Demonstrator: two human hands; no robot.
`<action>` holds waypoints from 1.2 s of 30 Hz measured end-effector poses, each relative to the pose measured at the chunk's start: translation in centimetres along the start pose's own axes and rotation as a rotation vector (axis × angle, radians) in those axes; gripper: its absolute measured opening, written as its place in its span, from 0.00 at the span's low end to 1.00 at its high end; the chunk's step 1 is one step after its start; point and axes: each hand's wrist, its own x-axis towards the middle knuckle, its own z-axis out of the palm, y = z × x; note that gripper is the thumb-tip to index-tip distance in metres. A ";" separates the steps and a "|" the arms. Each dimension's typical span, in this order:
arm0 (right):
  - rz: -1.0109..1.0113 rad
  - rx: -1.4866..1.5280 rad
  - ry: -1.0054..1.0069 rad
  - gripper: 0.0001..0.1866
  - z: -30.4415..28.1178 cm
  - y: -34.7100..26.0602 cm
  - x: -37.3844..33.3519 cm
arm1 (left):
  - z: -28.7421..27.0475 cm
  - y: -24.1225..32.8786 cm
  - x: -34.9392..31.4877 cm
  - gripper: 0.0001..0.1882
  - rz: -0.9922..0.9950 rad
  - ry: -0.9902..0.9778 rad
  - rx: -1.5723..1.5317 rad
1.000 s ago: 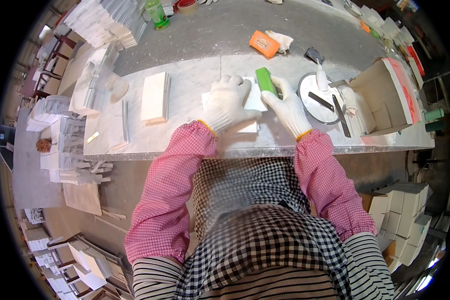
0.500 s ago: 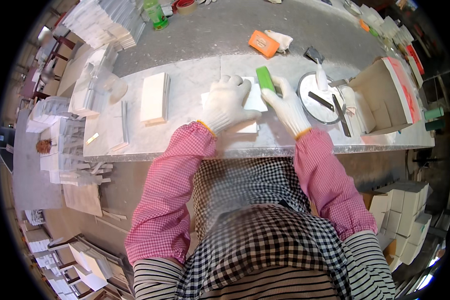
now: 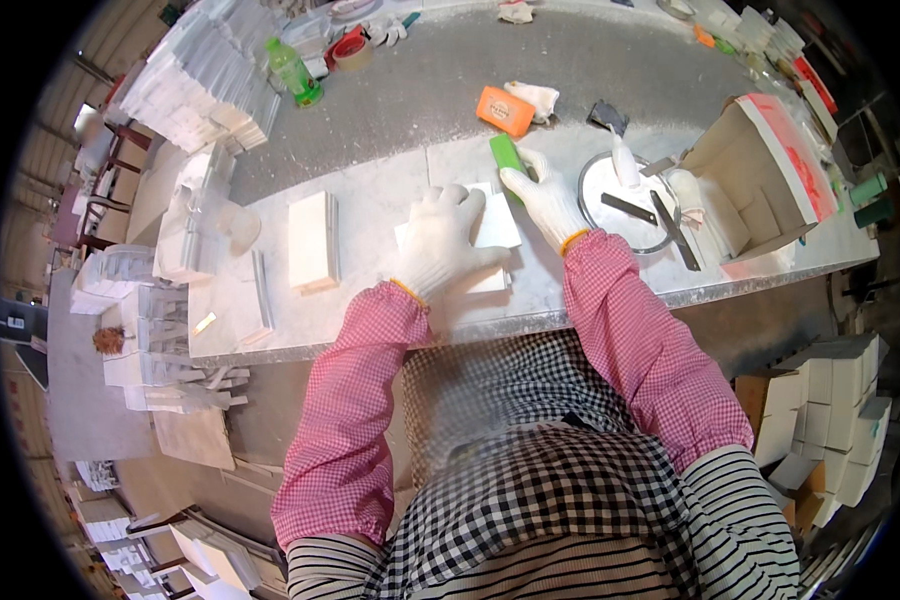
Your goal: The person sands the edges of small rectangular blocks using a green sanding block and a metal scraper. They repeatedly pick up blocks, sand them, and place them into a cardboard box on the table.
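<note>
My left hand, in a white knit glove, lies flat with fingers spread on white rectangular pieces. The pieces overlap at angles, and the hand hides part of them. In my gloved right hand is a green block, gripped between thumb and fingers beside the far right corner of the pieces. Just right of that hand is a round dish of white material. On it rest a white squeeze bottle and a short black strip; a longer dark blade-like tool leans across its rim.
A neat stack of white slabs stands left on the marble-topped bench. An open carton sits at the right. Farther back are an orange block, a crumpled cloth, a green bottle and tall white stacks.
The whole view has shifted and tilted a little. My left hand stays spread on the white pieces, and my right hand keeps hold of the green block close to the same spot.
</note>
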 end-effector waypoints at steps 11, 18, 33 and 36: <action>-0.014 -0.148 -0.017 0.34 -1.0 -2.9 -8.8 | 1.0 -0.3 -0.8 0.40 0.049 0.115 -0.007; 0.043 0.234 -0.240 0.28 -1.2 -3.0 -7.9 | 0.2 0.2 -1.4 0.42 0.229 0.318 0.010; -0.284 0.112 -0.226 0.16 -1.9 -8.9 -11.7 | -3.6 1.5 -6.5 0.31 -0.054 0.264 -0.505; -0.212 0.189 -0.157 0.17 -1.5 -7.1 -10.5 | -5.3 2.2 -6.8 0.24 -0.433 0.013 -0.974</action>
